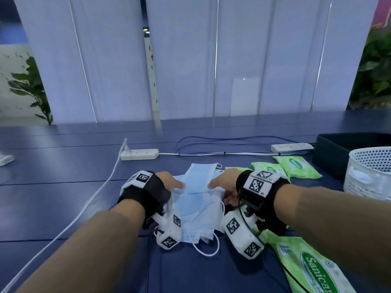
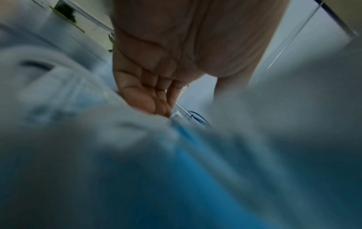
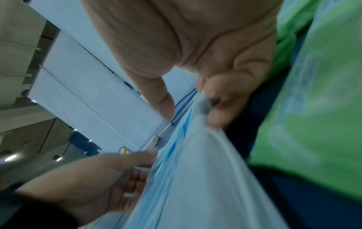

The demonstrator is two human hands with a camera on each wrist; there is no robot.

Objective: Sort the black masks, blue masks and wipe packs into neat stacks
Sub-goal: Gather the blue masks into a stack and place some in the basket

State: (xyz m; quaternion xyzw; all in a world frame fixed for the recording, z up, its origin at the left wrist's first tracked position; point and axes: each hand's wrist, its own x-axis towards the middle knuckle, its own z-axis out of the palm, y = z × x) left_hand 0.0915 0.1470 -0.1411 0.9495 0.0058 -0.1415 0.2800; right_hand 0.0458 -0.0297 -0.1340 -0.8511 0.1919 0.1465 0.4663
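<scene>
A loose pile of blue masks (image 1: 196, 206) lies on the dark blue table (image 1: 63, 187) right in front of me, white ear loops trailing toward me. My left hand (image 1: 176, 183) holds the pile's left edge, thumb on top, fingers (image 2: 154, 100) close together against the fabric. My right hand (image 1: 212, 183) holds the right edge; in the right wrist view its curled fingers (image 3: 217, 111) pinch the masks (image 3: 195, 178). Green wipe packs (image 1: 297, 167) lie at the back right, and another pack (image 1: 313, 269) lies under my right forearm. I cannot make out any black mask.
A white perforated basket (image 1: 370, 172) and a dark box (image 1: 338, 151) stand at the right edge. Two white power strips (image 1: 139, 154) (image 1: 292, 147) with white and blue cables run across the table behind the pile. A white cord (image 1: 91, 199) trails along my left.
</scene>
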